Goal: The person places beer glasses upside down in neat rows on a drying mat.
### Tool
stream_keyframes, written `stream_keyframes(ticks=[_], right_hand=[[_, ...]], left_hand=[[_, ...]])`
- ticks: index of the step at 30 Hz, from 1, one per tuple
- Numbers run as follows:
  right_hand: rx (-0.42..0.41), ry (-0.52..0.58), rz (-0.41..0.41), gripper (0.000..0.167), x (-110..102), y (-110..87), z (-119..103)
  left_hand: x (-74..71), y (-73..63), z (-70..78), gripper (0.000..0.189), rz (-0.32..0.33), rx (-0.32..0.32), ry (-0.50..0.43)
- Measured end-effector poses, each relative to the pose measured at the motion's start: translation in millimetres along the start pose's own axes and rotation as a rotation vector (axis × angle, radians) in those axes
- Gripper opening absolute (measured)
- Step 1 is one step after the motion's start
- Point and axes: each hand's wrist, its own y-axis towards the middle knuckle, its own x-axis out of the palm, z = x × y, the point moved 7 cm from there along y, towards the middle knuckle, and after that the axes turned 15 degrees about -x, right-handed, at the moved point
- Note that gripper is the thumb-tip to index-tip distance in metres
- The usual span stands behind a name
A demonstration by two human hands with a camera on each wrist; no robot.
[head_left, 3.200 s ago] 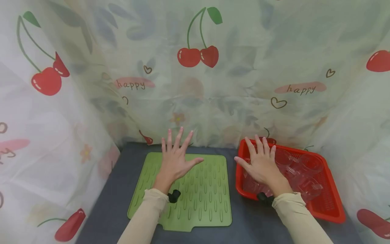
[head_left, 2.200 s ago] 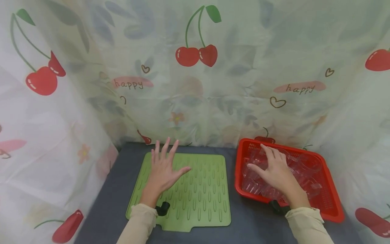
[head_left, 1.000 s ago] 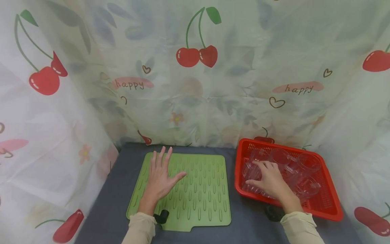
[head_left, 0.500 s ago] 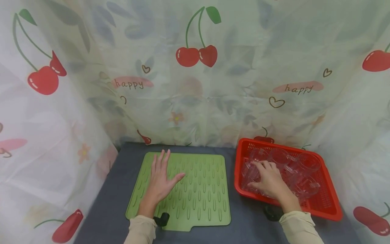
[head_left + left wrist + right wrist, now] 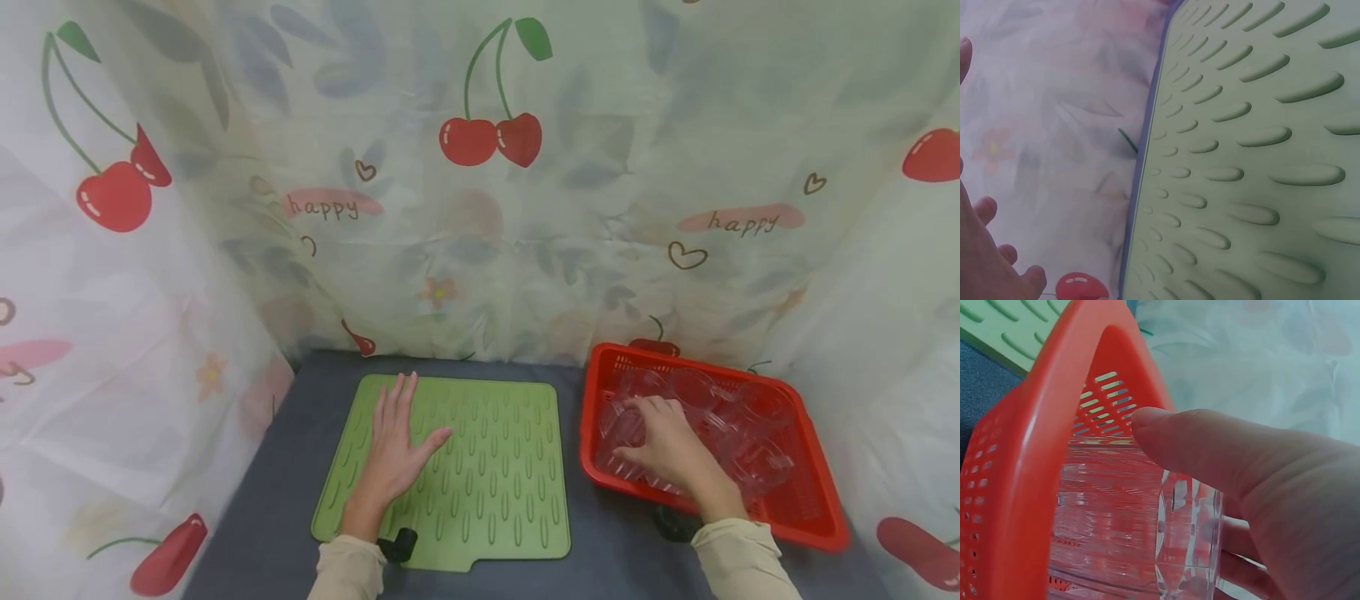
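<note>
My right hand (image 5: 671, 446) reaches into the red basket (image 5: 821, 467) and grips a clear cup (image 5: 1110, 519) lying on its side. In the right wrist view the thumb (image 5: 1191, 440) lies along the near side of the cup by its thick, faceted end, while the other fingers are behind, partly hidden. Several other clear cups, some with handles, crowd the basket, such as one cup (image 5: 761, 462) at the right. Over the green ridged mat (image 5: 495, 475) hangs my left hand (image 5: 393, 454), fingers extended, thumb spread out, holding nothing.
A dark grey cloth (image 5: 270, 492) covers the table under mat and basket. White sheeting (image 5: 570, 275) with printed cherries encloses the table at the back and both sides. The basket's perforated walls (image 5: 997, 487) stand around the cups.
My right hand has come down from above the basket onto a cup and curled its fingers round it. My left hand has drawn back and lower over the mat, staying extended.
</note>
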Motion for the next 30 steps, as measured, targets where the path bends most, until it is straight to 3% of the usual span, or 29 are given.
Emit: stream_keyframes(ticks=[15, 30], right_hand=[[-0.016, -0.031, 0.035, 0.087, -17.9, -0.2, -8.5], [-0.009, 0.011, 0.086, 0.081, -46.4, -5.9, -13.3]], left_hand=[[0.2, -1.6, -1.1, 0.099, 0.001, 0.003, 0.001], [1.6, -2.8, -2.1, 0.098, -0.012, -0.009, 0.009]])
